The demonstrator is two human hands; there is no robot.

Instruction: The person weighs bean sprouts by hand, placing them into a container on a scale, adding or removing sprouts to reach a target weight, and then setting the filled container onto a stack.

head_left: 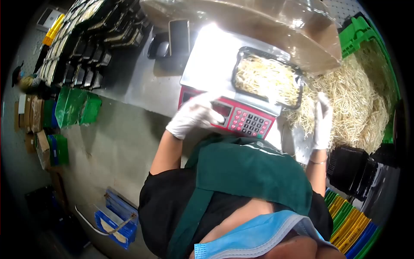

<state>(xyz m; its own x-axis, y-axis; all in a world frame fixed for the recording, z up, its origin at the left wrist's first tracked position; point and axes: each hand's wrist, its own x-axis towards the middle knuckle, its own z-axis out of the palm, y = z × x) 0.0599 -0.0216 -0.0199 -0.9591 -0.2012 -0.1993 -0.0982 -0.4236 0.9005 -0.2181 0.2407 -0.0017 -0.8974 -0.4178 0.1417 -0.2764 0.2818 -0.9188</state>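
A black tray of bean sprouts (269, 80) sits on the flat metal plate of a red scale (250, 122). My left hand (196, 114), in a white glove, is at the scale's front left, near its display, with its fingers apart and nothing in them. On the other side, my right hand (322, 121), also gloved in white, is upright beside the large heap of loose sprouts (355, 101). Its fingers are extended close together, and no object shows in it. The heap lies in a green crate (358, 36) at the right.
Rows of filled black trays (82, 60) stand at the upper left. Clear plastic (258, 26) covers the back. Stacked empty black trays (351, 170) are at the right, above colored crates (349, 222). A person (32, 82) stands far left.
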